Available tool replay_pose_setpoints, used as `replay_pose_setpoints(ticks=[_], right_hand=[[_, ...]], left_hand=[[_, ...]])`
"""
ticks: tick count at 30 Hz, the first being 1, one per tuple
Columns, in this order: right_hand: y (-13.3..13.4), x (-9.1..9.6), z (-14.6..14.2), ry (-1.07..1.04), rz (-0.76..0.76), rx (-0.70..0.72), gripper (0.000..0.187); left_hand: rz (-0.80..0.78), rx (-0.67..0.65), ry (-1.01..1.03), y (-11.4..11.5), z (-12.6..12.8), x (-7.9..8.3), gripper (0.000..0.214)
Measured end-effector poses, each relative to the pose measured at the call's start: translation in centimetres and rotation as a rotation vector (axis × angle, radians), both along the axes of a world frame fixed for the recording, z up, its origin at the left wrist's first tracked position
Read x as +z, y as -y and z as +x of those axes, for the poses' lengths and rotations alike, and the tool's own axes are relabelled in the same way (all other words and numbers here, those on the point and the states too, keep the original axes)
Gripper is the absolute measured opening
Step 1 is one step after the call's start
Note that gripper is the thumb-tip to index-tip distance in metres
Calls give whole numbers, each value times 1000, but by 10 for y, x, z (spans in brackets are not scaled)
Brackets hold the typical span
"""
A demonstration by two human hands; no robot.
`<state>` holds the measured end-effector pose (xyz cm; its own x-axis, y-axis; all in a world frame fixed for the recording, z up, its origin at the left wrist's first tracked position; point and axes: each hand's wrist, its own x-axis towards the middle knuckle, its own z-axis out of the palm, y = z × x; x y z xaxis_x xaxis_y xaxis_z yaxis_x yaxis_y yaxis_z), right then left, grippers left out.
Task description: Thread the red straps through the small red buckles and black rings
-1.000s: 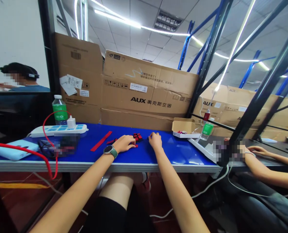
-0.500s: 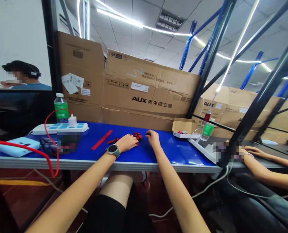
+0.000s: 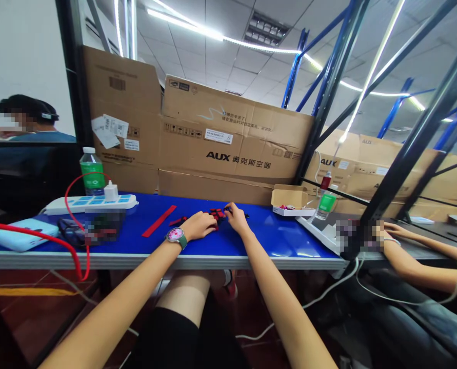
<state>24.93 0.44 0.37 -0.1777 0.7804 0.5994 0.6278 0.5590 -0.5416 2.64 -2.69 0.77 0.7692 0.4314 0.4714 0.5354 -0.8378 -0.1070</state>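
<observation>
A red-and-black piece of folded ribbon (image 3: 216, 212) lies on the blue table between my hands. My left hand (image 3: 200, 225), with a green-strapped watch on the wrist, rests on its near left side with the fingers bent over it. At its right edge my right hand (image 3: 236, 219) is closed, thumb and fingers pinched around a small dark strip (image 3: 247, 216), whose end shows beyond the knuckles. The fingertips partly hide both pieces. Further left lie another small red-and-black piece (image 3: 177, 221) and a flat red ribbon strip (image 3: 159, 221).
On the left stand a power strip (image 3: 93, 203), a water bottle (image 3: 92, 171), a light blue case (image 3: 22, 234) and a red cable (image 3: 68, 246). An opened small box (image 3: 292, 202) sits at the back right. Cardboard (image 3: 232, 148) walls the back. A co-worker's arms (image 3: 416, 256) are at the right.
My right hand has moved slightly left, up against the red-and-black ribbon, and its fingers have closed. A dark strip now shows beside it. My left hand stays on the ribbon.
</observation>
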Motion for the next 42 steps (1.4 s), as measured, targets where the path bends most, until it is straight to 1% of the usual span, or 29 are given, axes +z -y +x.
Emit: replay_pose_setpoints(ticks=[2, 5, 9, 14, 16, 18, 20, 21, 23, 25, 27, 30, 32, 34, 38, 40, 42], right_hand=[[0, 0, -2, 39, 20, 21, 15], [-1, -2, -3, 40, 44, 51, 15], [-6, -5, -2, 14, 49, 50, 13], [-12, -9, -1, 2, 40, 22, 14], [-13, -9, -1, -22, 45, 6, 15], [-13, -9, -1, -58, 44, -8, 15], [-11, -7, -2, -75, 46, -22, 14], [-10, -6, -2, -72, 49, -30, 14], [-7, -3, -2, -74, 39, -34, 14], [-5, 0, -3, -103, -2, -9, 16], [-3, 2, -4, -144, -59, 29, 19], [-2, 2, -5, -196, -121, 49, 26], [-2, 0, -6, -221, -149, 73, 31], [-2, -1, -6, -197, -119, 93, 33], [-2, -3, -8, -80, 27, 84, 24], [-1, -3, -9, -69, 43, 105, 23], [-2, -3, -10, -90, 31, 119, 26]], left_hand=[[-39, -13, 29, 2, 0, 1, 11], [-99, -58, 88, 1, 1, -2, 8], [-141, -85, 108, -7, 1, -4, 12], [-209, -91, 17, -20, 4, 9, 11], [-194, -86, -19, -22, 7, 11, 15], [-136, -90, -21, -22, 10, 9, 18], [-93, -100, 17, -21, 11, 4, 20], [-99, -108, 47, -21, 11, 1, 19], [-161, -124, 114, -22, 7, -4, 16], [-233, -127, 176, -25, 3, -7, 13], [-258, -98, 223, -27, -1, -8, 14], [-224, -22, 227, -27, -4, -9, 16], [-171, 21, 178, -24, -2, -9, 18], [-98, 42, 95, -20, 0, -8, 19], [69, 55, -69, -14, 6, -5, 22], [118, 58, -99, -13, 7, -4, 24], [133, 55, -100, -13, 7, -4, 25]])
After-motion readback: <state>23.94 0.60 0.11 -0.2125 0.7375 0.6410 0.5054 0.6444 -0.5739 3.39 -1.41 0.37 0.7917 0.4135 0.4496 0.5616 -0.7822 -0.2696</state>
